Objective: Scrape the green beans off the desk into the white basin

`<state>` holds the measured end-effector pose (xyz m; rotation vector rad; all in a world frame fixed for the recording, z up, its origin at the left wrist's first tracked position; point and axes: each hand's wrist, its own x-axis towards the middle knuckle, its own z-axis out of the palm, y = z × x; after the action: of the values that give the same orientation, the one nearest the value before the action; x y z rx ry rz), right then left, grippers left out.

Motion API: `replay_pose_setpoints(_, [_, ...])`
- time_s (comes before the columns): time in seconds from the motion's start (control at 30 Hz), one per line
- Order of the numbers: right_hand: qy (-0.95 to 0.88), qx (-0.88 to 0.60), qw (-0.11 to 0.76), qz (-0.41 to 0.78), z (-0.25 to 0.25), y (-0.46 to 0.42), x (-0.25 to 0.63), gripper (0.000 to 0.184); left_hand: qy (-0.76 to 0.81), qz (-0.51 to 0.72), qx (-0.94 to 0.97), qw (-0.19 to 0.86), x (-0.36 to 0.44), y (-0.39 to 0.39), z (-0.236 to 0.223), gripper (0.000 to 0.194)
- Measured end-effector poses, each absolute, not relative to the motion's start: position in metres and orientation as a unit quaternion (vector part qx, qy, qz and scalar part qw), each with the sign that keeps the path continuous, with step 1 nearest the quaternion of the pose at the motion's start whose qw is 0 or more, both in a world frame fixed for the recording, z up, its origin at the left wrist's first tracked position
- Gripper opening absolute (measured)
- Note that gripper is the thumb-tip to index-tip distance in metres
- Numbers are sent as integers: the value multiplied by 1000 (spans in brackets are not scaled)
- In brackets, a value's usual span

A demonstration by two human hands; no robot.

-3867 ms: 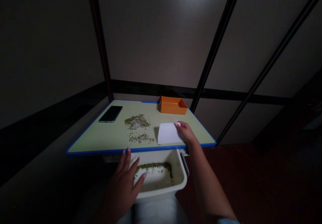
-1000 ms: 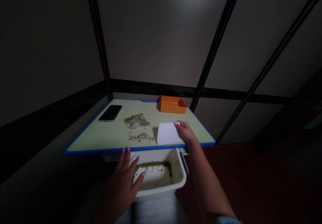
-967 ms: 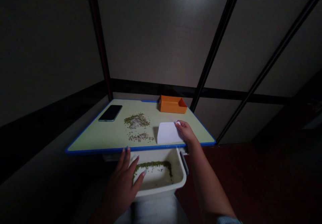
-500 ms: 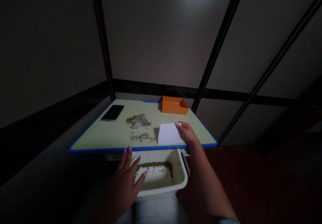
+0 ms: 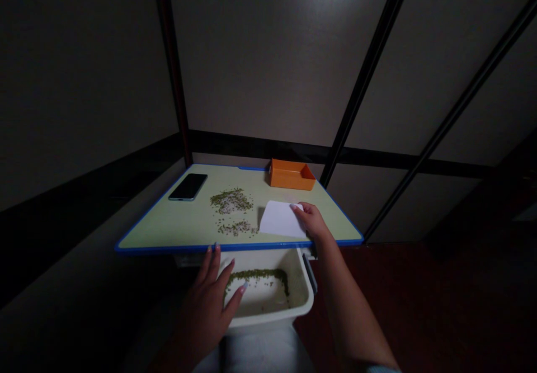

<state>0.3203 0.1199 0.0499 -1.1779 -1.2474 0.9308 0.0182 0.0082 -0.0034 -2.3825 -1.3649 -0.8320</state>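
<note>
My right hand [image 5: 311, 219] pinches the right side of a white sheet of paper or card [image 5: 282, 219], tilted just above the right part of the tabletop [image 5: 168, 233]. Left of the sheet lies a heap of small green and pale grains [image 5: 231, 201]. A thinner scatter of the same grains [image 5: 237, 228] lies nearer the front edge. With fingers spread, my left hand [image 5: 213, 289] rests at the blue front edge, partly over a white tub [image 5: 302, 306] below it. Green grains [image 5: 258, 274] line the tub's far inner side; my left hand hides its left part.
An orange open box [image 5: 291, 176] stands at the back right of the table. A dark-screened phone [image 5: 188, 187] lies at the left. Wall panels [image 5: 268, 82] rise behind the table, and a dark red floor [image 5: 403, 300] shows at right.
The sheet in my right hand has tipped, its lower edge rising away from the table's front edge and shifting slightly left. My left hand stays in place.
</note>
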Motion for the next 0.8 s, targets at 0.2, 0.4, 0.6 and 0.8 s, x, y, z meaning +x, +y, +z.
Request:
replay_pose_setpoints(0.2, [-513,-503,585,378,48,123,321,43,-482,-292,-817,119,19,7,-3,47])
replay_pose_setpoints(0.4, [-506,-509,597,359,47,124,321,44,-484,-305,-814,102,19,6,-3,46])
replay_pose_setpoints(0.6, [-505,-510,602,350,46,125,322,45,-487,-304,-813,98,20,6,-4,46])
replay_pose_setpoints(0.8, [-480,-519,615,350,47,126,322,46,-495,-295,-812,95,20,6,-4,46])
